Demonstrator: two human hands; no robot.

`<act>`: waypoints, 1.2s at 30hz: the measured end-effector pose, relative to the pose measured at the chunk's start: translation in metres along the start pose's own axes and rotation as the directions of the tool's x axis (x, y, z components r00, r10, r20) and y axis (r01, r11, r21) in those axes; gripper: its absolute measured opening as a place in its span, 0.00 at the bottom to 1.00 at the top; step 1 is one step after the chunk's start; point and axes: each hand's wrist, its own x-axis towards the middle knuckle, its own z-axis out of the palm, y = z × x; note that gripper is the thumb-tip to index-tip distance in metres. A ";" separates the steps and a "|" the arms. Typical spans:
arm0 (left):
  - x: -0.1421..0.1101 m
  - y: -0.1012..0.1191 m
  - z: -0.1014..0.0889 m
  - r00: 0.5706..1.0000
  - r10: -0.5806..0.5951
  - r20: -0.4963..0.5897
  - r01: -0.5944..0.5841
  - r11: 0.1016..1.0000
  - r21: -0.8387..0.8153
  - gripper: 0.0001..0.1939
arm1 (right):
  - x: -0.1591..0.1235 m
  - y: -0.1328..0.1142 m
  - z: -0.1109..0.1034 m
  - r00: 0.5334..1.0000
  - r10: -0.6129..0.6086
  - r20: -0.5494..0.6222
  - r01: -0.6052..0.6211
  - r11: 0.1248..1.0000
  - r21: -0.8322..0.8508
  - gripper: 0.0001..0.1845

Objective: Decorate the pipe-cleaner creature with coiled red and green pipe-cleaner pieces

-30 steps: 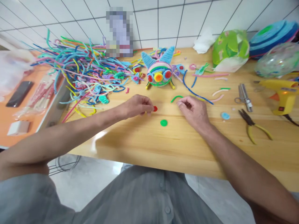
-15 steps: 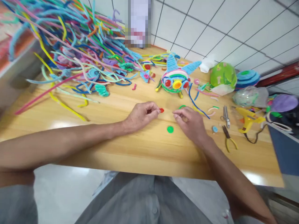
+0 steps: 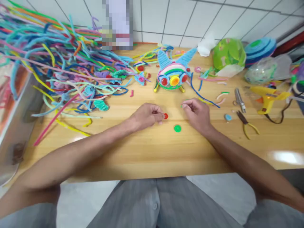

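Observation:
My left hand (image 3: 150, 117) is closed in a pinch on a small red disc (image 3: 166, 116), which pokes out past the fingertips just above the table. To its right, my right hand (image 3: 196, 114) is also pinched closed. A sliver of green shows at its fingertips, too small to make out. Between and slightly below the hands, a flat green disc (image 3: 177, 128) lies on the wood. Beyond them stands a round pipe-cleaner figure (image 3: 173, 76) with pointed blue ears, red eyes and a yellow nose.
A large tangle of pipe cleaners (image 3: 71, 63) covers the table's left. On the right lie pliers (image 3: 247, 124), a silver tool (image 3: 240, 100), a yellow glue gun (image 3: 268, 96) and a small blue piece (image 3: 228, 117). A green ball-like form (image 3: 228, 57) stands behind, near the tiled wall.
My view has turned, shifting the whole scene. The green disc seen behind my right fingers is now mostly out of sight. My left hand still pinches the red disc.

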 end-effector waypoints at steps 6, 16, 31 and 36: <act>0.027 0.022 0.005 0.968 -0.231 0.096 0.226 0.972 0.060 0.05 | 0.002 -0.004 -0.003 0.996 -0.052 0.074 0.047 0.997 0.064 0.08; 0.037 0.034 0.006 0.924 -0.374 0.085 0.364 0.925 0.106 0.05 | 0.003 0.002 -0.004 0.989 0.018 0.144 -0.060 0.954 0.294 0.07; 0.030 0.050 0.012 0.889 -0.457 0.029 0.452 0.886 0.104 0.07 | 0.006 0.007 0.004 0.984 -0.110 0.137 0.053 0.929 0.365 0.06; 0.010 0.045 0.017 0.875 -0.482 0.052 0.475 0.874 0.100 0.09 | 0.007 0.010 0.007 0.982 -0.142 0.127 0.090 0.935 0.344 0.07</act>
